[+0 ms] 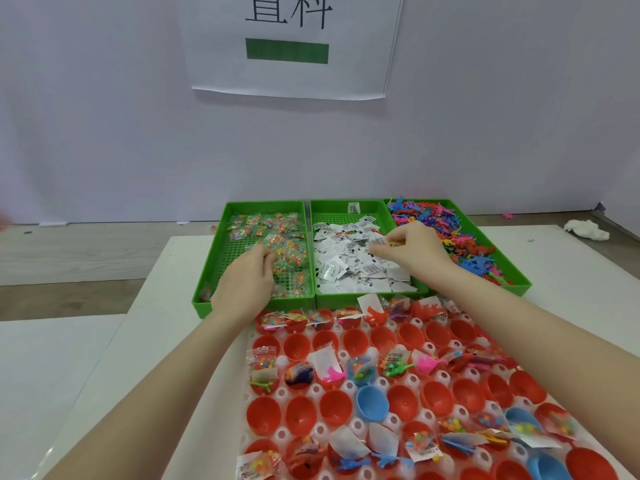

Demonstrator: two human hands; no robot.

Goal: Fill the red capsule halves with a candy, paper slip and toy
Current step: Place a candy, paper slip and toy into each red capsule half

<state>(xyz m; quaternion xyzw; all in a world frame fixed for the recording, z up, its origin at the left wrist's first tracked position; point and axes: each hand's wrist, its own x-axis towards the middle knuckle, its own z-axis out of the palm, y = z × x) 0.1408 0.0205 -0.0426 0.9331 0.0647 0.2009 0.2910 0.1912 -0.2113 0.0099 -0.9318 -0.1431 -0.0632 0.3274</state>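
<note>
Rows of red capsule halves (346, 341) sit in a white moulded holder (282, 393); some hold candy bags, slips and toys, others are bare inside. My left hand (246, 282) reaches into the left green tray (213, 261), its fingers curled round a clear candy bag (278, 258). My right hand (412, 249) hovers over the paper slips (349, 261) in the middle green tray (334, 301). It holds a small yellow toy (394, 243), and its fingertips touch a slip. The right green tray (516, 282) is heaped with colourful toys (429, 216).
A few blue capsule halves (372, 401) stand among the red ones. The three trays stand side by side behind the holder on a white board. A crumpled white tissue (585, 229) lies at the far right. A wall with a paper sign (291, 46) rises behind.
</note>
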